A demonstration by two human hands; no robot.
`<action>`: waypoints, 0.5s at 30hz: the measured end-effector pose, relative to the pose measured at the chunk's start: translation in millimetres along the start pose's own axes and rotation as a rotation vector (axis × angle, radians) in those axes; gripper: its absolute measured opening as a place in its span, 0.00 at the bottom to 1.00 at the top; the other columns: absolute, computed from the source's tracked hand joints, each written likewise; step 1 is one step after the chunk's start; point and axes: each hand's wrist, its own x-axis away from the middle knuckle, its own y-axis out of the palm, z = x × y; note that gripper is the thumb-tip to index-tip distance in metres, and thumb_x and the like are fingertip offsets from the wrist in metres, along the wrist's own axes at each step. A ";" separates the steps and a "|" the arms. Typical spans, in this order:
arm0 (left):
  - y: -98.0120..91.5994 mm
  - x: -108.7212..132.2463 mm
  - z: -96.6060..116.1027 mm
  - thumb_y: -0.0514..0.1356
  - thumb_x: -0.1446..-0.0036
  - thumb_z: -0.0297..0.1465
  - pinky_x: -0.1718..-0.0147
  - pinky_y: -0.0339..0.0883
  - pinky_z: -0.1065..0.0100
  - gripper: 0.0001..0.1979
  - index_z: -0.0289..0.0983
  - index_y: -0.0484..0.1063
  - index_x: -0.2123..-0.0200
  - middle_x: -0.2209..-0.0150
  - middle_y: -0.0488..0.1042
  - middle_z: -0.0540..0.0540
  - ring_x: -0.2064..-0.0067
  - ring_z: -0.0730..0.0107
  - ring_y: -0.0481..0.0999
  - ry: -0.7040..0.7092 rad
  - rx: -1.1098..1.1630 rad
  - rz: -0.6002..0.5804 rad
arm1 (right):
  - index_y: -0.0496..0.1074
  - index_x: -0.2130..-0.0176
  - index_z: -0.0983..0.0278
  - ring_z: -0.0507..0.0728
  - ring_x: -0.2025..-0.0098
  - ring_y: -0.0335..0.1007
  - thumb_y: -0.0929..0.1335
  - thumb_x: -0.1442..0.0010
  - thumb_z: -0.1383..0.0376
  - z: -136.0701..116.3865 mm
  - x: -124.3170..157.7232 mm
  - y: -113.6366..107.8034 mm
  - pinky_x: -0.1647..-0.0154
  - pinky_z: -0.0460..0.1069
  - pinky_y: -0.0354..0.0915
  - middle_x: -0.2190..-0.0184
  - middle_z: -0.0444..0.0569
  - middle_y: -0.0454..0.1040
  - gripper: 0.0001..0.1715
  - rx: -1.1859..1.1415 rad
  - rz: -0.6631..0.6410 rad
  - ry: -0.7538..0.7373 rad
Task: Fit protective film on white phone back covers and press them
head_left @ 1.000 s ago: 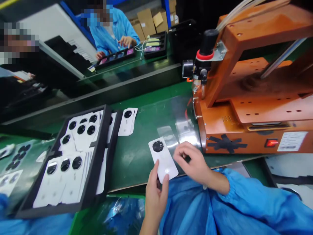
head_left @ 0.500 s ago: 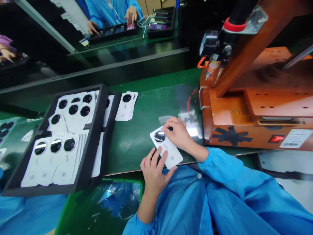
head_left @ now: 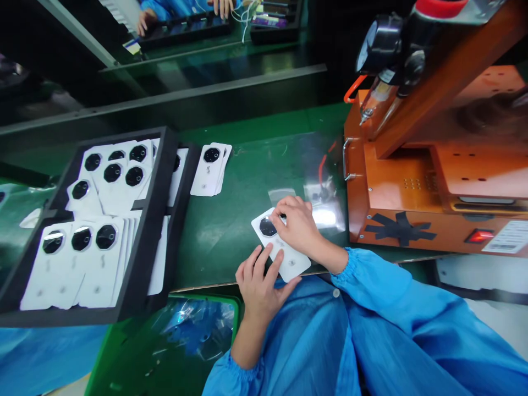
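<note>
A white phone back cover with a black octagonal camera window lies tilted near the bench's front edge. My left hand holds its lower left corner, with spread fingertips on its face and the thumb at the bottom edge. Over the upper right of the cover is my right hand, thumb and fingers pinched together at the camera window's right edge. Whatever sits between those fingertips is hidden. Farther back on the bench is a small stack of similar covers.
At left, a black tray holds several white covers, stacked over another tray. An orange machine with a pressure gauge stands at right. Clear film lies beside it. Below is a green bin. Another person's hands work across the bench.
The head view has shifted, so the machine looks larger and the tray sits farther left. My right thumb has moved slightly down by the camera window. The left hand stays on the cover.
</note>
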 end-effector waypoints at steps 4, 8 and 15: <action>0.1 0.8 -1.1 0.68 0.46 0.52 0.45 0.56 0.53 0.31 0.43 0.75 0.44 0.42 0.75 0.38 0.40 0.47 0.72 -0.005 0.000 -0.009 | 0.76 0.68 0.62 0.59 0.52 0.65 0.69 0.35 0.65 1.4 0.2 1.6 0.54 0.54 0.51 0.57 0.48 0.75 0.09 0.025 0.012 -0.013; -0.4 1.5 -1.5 0.68 0.46 0.51 0.45 0.57 0.54 0.31 0.42 0.75 0.44 0.42 0.76 0.37 0.40 0.47 0.72 -0.001 0.005 -0.004 | 0.76 0.68 0.62 0.59 0.53 0.65 0.68 0.34 0.65 2.4 0.5 2.7 0.54 0.54 0.52 0.58 0.48 0.75 0.10 0.031 0.021 -0.017; -0.7 0.6 -0.5 0.68 0.46 0.51 0.45 0.57 0.54 0.30 0.42 0.75 0.45 0.43 0.76 0.37 0.40 0.47 0.72 0.001 0.006 0.007 | 0.75 0.68 0.62 0.59 0.53 0.65 0.68 0.34 0.65 4.1 1.3 4.9 0.54 0.54 0.51 0.58 0.48 0.75 0.10 0.055 0.033 -0.032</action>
